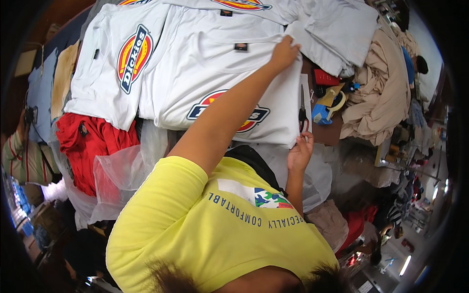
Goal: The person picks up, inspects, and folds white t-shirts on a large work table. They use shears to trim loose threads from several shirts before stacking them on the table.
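A folded white T-shirt (210,68) with a red, yellow and navy chest print lies on a stack in front of me. My left arm reaches across it, hiding part of the print. At the shirt's far right edge, my left hand (285,53) is closed on the fabric. My right hand (300,152) pinches the near right corner, its fingers bent at the hem. Just beside that edge lie scissors (303,112) with dark and red handles. Another printed white shirt (110,63) lies to the left.
Right of the stack are a blue tape dispenser (322,113), a red box (326,77) and a heap of beige cloth (381,93). More white shirts (337,36) lie at the far right. Red cloth (100,146) and clear plastic bags (122,173) hang at the near left.
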Action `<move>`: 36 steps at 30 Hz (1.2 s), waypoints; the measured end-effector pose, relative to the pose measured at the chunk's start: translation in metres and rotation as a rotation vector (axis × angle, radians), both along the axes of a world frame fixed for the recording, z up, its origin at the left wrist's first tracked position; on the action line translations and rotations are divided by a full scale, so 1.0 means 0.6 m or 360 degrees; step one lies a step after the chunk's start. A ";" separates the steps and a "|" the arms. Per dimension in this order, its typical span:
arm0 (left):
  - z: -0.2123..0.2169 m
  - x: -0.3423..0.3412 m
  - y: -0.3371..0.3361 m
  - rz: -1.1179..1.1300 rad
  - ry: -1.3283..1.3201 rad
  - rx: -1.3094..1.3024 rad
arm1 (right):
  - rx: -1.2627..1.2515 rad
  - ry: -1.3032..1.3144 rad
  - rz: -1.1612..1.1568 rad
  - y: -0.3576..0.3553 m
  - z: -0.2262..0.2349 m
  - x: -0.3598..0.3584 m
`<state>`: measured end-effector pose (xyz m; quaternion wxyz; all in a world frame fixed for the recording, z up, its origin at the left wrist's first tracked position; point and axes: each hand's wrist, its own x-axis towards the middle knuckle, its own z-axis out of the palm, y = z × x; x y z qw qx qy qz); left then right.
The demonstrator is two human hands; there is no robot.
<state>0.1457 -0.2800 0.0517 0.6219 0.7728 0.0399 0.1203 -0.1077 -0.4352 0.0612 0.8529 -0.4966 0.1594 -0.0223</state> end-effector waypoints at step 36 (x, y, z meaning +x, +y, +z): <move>-0.071 -0.608 0.332 0.0025 -0.0087 0.1040 | -0.1434 -0.1043 0.0611 0.270 -0.092 0.351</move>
